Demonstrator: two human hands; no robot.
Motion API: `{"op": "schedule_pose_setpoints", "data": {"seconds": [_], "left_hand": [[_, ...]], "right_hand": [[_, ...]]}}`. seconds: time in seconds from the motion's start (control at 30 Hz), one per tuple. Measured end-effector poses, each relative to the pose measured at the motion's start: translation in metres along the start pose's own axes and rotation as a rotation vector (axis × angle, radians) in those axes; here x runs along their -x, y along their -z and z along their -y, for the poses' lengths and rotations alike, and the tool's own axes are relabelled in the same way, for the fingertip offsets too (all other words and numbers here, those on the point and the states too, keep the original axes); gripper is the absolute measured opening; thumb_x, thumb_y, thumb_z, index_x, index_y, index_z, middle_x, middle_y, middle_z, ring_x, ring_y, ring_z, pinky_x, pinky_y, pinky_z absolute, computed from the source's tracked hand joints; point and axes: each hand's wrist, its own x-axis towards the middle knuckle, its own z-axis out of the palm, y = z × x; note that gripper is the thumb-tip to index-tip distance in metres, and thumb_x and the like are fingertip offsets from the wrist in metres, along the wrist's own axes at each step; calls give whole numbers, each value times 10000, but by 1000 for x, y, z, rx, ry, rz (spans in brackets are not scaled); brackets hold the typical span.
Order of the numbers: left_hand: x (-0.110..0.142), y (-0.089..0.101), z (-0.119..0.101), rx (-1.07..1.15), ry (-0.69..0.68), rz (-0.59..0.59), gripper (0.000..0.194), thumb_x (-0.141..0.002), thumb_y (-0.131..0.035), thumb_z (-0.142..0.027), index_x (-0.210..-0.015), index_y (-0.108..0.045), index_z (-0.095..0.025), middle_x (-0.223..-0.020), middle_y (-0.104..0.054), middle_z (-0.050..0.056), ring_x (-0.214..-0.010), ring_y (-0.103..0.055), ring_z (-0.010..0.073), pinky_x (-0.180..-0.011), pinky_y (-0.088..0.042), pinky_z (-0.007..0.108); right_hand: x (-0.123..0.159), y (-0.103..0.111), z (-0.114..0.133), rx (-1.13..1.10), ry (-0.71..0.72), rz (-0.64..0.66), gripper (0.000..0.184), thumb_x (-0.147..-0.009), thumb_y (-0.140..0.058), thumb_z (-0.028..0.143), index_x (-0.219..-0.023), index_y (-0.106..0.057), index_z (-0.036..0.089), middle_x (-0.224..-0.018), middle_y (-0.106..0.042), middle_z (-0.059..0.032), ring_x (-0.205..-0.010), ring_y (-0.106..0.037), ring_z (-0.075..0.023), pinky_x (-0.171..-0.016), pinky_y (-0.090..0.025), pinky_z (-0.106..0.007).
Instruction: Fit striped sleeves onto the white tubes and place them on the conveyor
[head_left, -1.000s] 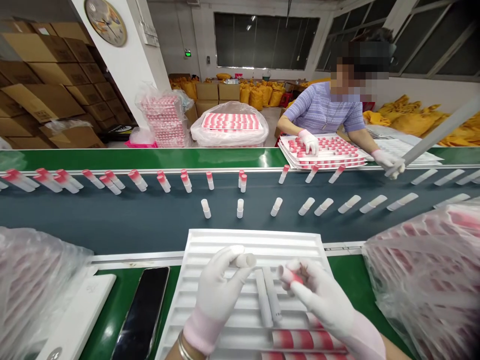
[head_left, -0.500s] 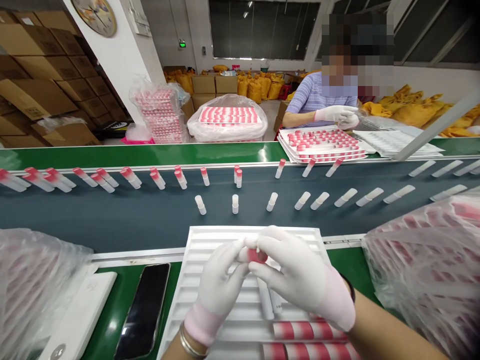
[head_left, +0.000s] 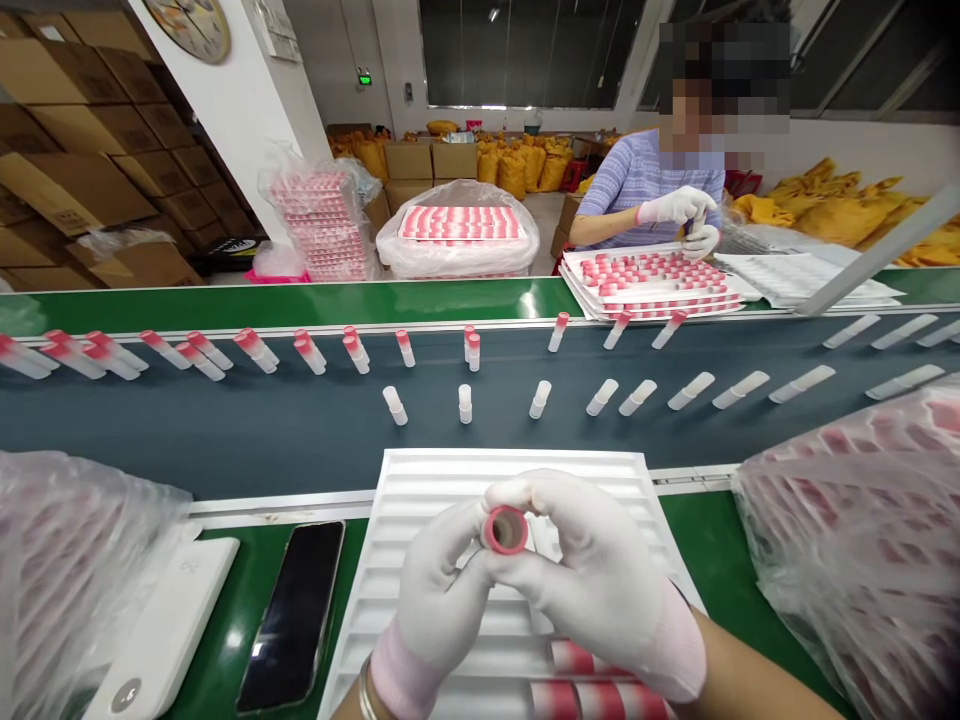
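Above a ridged white tray (head_left: pixel 420 490), my two white-gloved hands are closed on one small hollow pink cap (head_left: pixel 507 531). Its open end with a pink rim faces me. My left hand (head_left: pixel 446 590) pinches it from the left between thumb and fingers. On the right side, my right hand (head_left: pixel 592 570) grips it with thumb and fingertips. Pink-and-white caps (head_left: pixel 592 699) lie in rows in the near right of the tray, partly behind my right hand and wrist. White pieces on the tray behind my hands are mostly hidden.
Beyond the tray runs a dark belt (head_left: pixel 262 440) bearing upright white tubes (head_left: pixel 465 404) and pink-topped tubes (head_left: pixel 405 348). A phone (head_left: pixel 292 615) and a white power bank (head_left: pixel 169 630) lie left. Plastic-wrapped stacks (head_left: pixel 862 530) flank me. Across the belt a gloved co-worker (head_left: pixel 645 190) handles pieces.
Both hands have tipped the cap so its open end now faces me. My hands sit slightly lower. The co-worker's hands have shifted above their tray.
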Motion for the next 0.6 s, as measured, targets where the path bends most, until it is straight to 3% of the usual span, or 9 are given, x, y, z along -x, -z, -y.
{"op": "schedule_pose_setpoints", "data": {"seconds": [0.2,0.4,0.6], "left_hand": [[3,4,3,110,46,67,88,-880,-599,-202,-805,-643,-215,-749,-618,-27,-689,-571,124,-696,-501,220],[2,11,-4,205,151,227,111,-895,-601,-268,-871,-691,-207,-811,-682,15,-767,-637,175,-740,-539,268],[3,14,-7,227,241,294,181,-899,-601,-343,-827,-664,-190,-835,-660,26,-875,-630,197,-815,-524,285]], "right_hand": [[-5,11,-1,-35,153,155,353,-806,-690,112,-1138,-608,198,-989,-695,-15,-933,-659,-116,-864,-516,-203],[-20,22,-7,-156,276,380,245,-901,-630,248,-1138,-616,185,-841,-670,-24,-787,-641,-120,-766,-531,-228],[-28,22,-18,-370,319,528,352,-910,-619,275,-1252,-572,207,-845,-641,-24,-737,-605,-110,-716,-517,-225]]}}
